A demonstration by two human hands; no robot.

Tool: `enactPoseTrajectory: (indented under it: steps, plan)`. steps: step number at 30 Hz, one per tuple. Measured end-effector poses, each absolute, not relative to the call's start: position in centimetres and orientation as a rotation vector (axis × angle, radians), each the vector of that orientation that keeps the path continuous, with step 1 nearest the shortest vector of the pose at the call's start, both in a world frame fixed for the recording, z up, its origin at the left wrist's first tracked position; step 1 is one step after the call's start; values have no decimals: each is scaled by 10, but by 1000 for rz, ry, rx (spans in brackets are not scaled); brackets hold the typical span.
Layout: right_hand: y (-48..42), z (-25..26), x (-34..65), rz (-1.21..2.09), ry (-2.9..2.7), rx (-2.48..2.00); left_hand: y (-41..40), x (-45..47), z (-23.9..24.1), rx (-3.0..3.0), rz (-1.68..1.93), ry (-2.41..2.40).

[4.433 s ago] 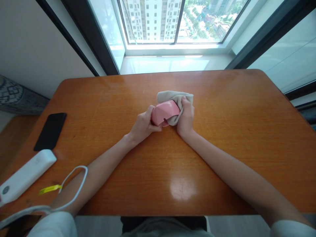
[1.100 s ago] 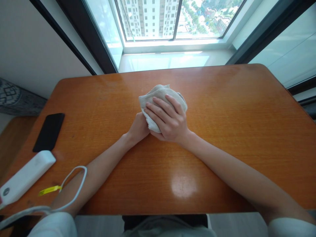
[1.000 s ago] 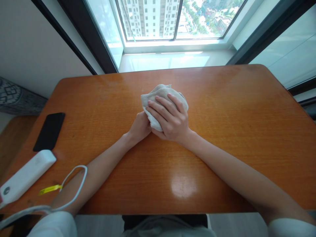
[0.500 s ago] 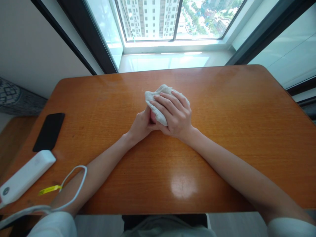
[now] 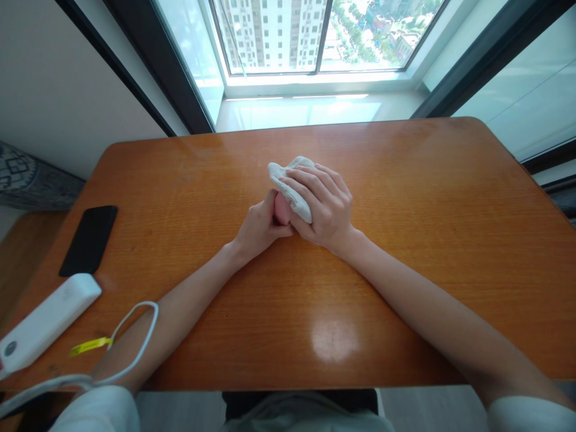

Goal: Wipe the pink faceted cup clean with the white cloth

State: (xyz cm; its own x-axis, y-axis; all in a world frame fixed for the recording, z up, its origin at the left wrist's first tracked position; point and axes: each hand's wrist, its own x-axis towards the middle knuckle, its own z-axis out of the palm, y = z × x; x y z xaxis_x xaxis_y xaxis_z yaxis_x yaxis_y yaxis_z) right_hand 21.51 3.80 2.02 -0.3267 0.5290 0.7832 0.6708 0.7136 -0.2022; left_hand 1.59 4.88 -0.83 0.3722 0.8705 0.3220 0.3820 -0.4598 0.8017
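Pink object [image 5: 281,210], gripped by left fingers [image 5: 283,231], shows more as right fingers [image 5: 314,183], clasping the cloth [image 5: 297,203], slid rightward.

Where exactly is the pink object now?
In the head view, the pink object is near the centre, gripped by the left hand and partly covered by the cloth under the right hand.

Odds and ends along the left of a wooden bench [image 5: 427,252], before a bright window [image 5: 323,39].
A flat black slab [image 5: 89,241] lies just beyond a long white device [image 5: 51,321] with a round grey button [image 5: 11,348]; a white cable [image 5: 58,381] loops nearby, a yellow tag [image 5: 90,346] at its end. Past the bench's far edge runs a pale sill [image 5: 301,112], flanked by dark posts [image 5: 164,66]; outside stand a high-rise [image 5: 270,36] and trees [image 5: 360,42]. Patterned fabric [image 5: 36,174] shows at far left, below a pale wall [image 5: 67,78].
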Motion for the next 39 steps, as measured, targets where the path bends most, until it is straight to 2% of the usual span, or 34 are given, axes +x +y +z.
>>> enactPoseTrajectory:
  steps: [14, 39]
  plan:
    - [38, 20, 220, -120, -1908, -982, 47, 20, -6, 2042, 1022, 1118]
    - [43, 2, 214, 389, -1401, -1122, 47, 19, -8, 2105, 1037, 1137]
